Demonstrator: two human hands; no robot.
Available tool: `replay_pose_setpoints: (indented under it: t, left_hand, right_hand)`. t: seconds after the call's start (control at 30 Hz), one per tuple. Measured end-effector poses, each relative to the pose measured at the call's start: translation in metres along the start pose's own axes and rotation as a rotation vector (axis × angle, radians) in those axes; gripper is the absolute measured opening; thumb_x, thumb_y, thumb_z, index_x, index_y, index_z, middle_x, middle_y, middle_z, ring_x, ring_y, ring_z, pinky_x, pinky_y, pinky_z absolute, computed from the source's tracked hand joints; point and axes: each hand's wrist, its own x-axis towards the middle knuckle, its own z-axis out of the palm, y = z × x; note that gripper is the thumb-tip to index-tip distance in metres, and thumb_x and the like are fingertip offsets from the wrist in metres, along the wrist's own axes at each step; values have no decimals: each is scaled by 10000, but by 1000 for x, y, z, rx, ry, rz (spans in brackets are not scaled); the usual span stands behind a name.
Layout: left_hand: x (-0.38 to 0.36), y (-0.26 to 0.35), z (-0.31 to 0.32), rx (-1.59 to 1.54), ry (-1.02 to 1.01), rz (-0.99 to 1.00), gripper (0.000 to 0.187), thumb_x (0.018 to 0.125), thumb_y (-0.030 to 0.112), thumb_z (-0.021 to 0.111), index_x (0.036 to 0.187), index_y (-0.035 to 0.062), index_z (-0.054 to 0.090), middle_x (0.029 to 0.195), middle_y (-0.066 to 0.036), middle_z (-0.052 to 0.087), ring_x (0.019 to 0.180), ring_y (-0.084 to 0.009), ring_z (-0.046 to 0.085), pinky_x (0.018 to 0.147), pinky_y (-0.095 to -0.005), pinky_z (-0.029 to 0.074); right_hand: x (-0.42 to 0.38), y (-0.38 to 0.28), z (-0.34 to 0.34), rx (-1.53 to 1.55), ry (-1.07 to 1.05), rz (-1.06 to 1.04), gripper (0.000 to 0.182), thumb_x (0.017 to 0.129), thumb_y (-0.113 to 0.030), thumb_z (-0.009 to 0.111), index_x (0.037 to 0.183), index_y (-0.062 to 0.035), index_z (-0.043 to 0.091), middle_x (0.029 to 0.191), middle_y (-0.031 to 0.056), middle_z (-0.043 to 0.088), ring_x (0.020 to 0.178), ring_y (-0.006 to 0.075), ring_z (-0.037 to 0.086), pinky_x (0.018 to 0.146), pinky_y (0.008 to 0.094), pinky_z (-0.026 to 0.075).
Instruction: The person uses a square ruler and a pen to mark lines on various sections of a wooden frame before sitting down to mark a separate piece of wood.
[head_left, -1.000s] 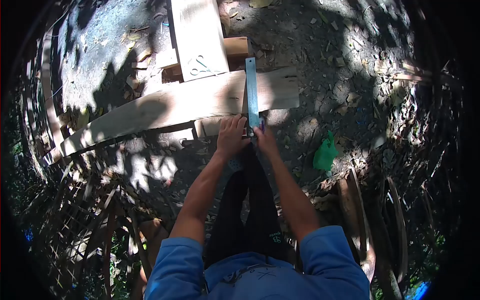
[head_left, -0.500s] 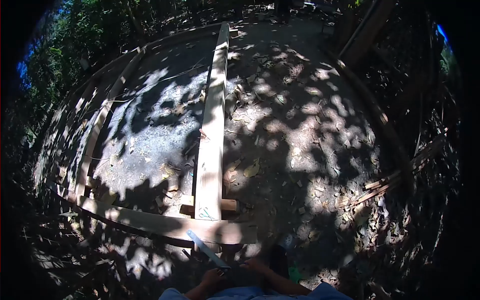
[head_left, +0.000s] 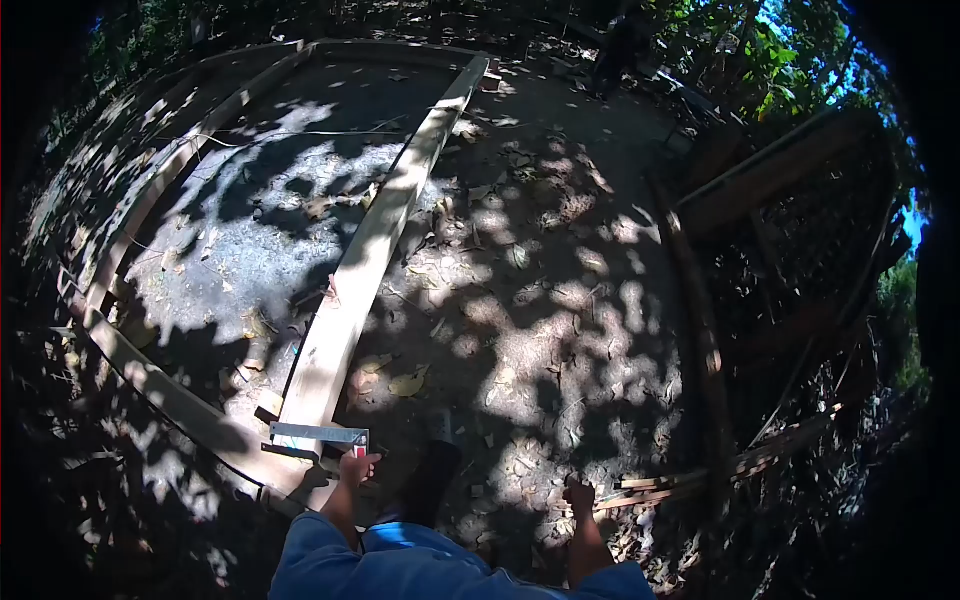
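Observation:
My left hand [head_left: 358,466] is closed around the handle of a try square [head_left: 320,432], a metal blade with a short stock showing some red. The blade lies across the near end of a long timber beam [head_left: 340,320], overlapping it in this view. Beneath that end runs a cross timber [head_left: 190,410], which curves off to the left in this lens. My right hand [head_left: 578,495] hangs out to the right over the leafy ground with curled fingers; I cannot tell whether anything is in it.
A second long beam [head_left: 150,200] runs along the left, joined to the frame. Thin wooden strips [head_left: 660,490] lie at the right beside a pole [head_left: 705,350]. Dry leaves [head_left: 408,384] litter the ground. A large dark timber [head_left: 770,175] leans at the upper right.
The try square has swung from slanting below the beam to lying across its end, moved by my left hand. My right hand has moved away to the right. The view has turned right.

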Motion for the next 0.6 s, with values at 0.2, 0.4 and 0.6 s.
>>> replay_pose_setpoints:
  t: [0.2, 0.4, 0.6]
  left_hand:
    - [196, -4, 89, 781, 97, -154, 320, 684, 315, 792, 761, 31, 667, 735, -88, 684, 557, -175, 635, 538, -315, 505]
    - [274, 244, 247, 535, -63, -115, 314, 688, 296, 803, 663, 33, 634, 653, -105, 634, 505, -179, 597, 441, -337, 467]
    - [380, 461, 385, 631, -318, 316, 344, 672, 356, 771, 671, 42, 631, 630, -61, 630, 519, -178, 587, 504, -322, 467]
  right_hand:
    - [111, -90, -11, 30, -169, 647, 360, 865, -311, 569, 626, -45, 611, 537, 55, 592, 439, 182, 558, 459, 334, 452]
    - [300, -171, -18, 104, -180, 579, 368, 871, -312, 569, 626, -41, 610, 539, 60, 593, 431, 177, 553, 441, 327, 440]
    - [499, -217, -3, 206, -116, 626, 376, 877, -314, 569, 627, -36, 608, 541, 64, 593, 423, 173, 548, 422, 321, 429]
